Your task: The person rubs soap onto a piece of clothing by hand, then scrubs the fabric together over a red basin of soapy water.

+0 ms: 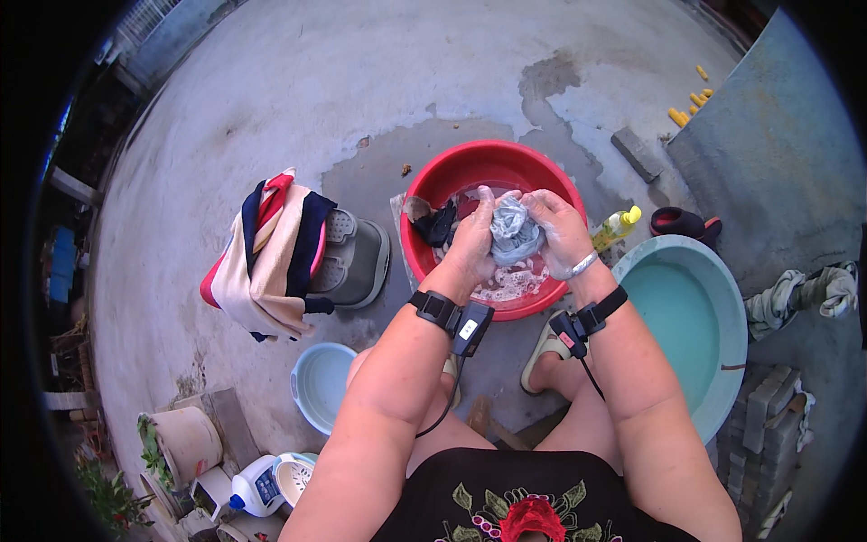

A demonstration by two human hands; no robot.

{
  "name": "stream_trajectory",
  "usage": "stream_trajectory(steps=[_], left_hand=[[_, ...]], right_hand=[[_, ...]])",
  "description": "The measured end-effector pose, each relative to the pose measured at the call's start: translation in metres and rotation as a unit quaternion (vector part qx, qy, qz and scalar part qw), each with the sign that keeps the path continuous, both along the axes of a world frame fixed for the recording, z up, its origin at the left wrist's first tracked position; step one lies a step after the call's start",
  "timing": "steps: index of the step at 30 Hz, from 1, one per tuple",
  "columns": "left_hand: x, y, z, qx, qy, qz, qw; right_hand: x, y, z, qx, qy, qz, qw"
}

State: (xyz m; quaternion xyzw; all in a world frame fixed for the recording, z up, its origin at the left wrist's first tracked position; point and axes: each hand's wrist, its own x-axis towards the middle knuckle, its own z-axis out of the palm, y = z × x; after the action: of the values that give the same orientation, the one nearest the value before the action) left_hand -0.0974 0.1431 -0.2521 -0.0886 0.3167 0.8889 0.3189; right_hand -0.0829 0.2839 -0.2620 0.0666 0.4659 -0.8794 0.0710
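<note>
Both my hands grip a wet, bunched light-blue cloth (516, 230) above a red plastic basin (440, 166). My left hand (472, 238) presses its left side, and suds coat the fingers. My right hand (559, 227) holds the cloth's upper right side, with a silvery bracelet at that wrist. Beneath the cloth, soapy water with white foam (508, 284) shows in the basin. Dark wet fabric (437, 223) lies against the basin's left inner wall. The part of the basin under my hands is hidden.
A teal tub (735, 325) of water stands at right, beside a yellow-capped bottle (613, 229) and dark shoes (681, 223). At left, striped clothing (271, 271) drapes over a grey plastic stool (359, 264). A small blue basin (322, 379) sits near my left leg. Stacked bricks (762, 413) are at lower right.
</note>
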Motion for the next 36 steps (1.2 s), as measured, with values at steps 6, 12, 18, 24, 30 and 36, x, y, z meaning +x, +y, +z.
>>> stream_trajectory(steps=[6, 12, 18, 24, 30, 36], left_hand=[[-0.008, -0.005, -0.007, -0.082, 0.118, 0.014, 0.990], [-0.012, -0.005, -0.004, -0.048, 0.191, 0.140, 0.970], [0.025, 0.032, -0.009, -0.404, 0.517, 0.143, 0.741], [-0.007, 0.005, -0.039, -0.582, 0.523, 0.228, 0.579], [0.023, 0.034, -0.042, -0.496, 0.525, 0.227, 0.654], [0.020, 0.033, -0.037, -0.540, 0.664, 0.232, 0.462]], right_hand=[[-0.003, 0.016, 0.004, 0.130, 0.088, -0.034, 0.987], [0.010, -0.006, 0.020, 0.001, -0.130, -0.035, 0.991], [-0.013, 0.013, -0.025, 0.051, -0.092, -0.103, 0.989], [0.007, -0.050, -0.029, 0.146, -0.004, -0.150, 0.978], [-0.006, -0.021, -0.052, 0.069, -0.080, -0.132, 0.986], [-0.010, -0.010, -0.046, 0.070, -0.070, -0.101, 0.990]])
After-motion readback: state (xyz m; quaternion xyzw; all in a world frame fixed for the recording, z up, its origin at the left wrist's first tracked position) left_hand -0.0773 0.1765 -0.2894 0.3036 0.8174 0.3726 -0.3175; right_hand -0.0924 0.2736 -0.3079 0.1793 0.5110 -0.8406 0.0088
